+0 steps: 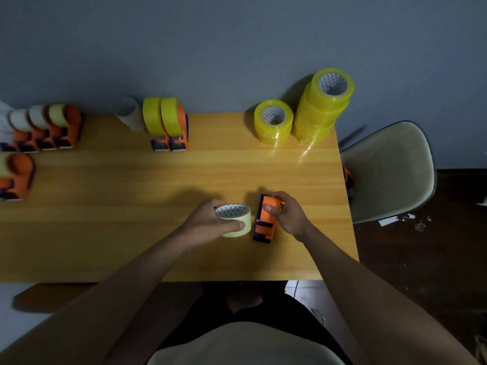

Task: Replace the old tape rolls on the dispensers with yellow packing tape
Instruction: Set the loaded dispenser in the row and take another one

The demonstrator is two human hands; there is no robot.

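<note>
My left hand (pixel 208 222) grips a pale, nearly used-up tape roll (pixel 234 219) just above the wooden table (pixel 131 193), its core facing up. Right beside it my right hand (pixel 287 214) holds an orange and blue tape dispenser (pixel 264 219) that carries no roll. Two stacks of yellow packing tape stand at the back right: a short stack (pixel 274 122) and a taller stack (pixel 322 106). Two dispensers with yellow rolls (pixel 168 122) stand at the back middle.
Several orange dispensers with pale old rolls (pixel 47 125) line the back left, and one more dispenser (pixel 15 175) sits at the left edge. A pale empty core (pixel 130 114) leans by the wall. A beige chair (pixel 390 169) stands right of the table.
</note>
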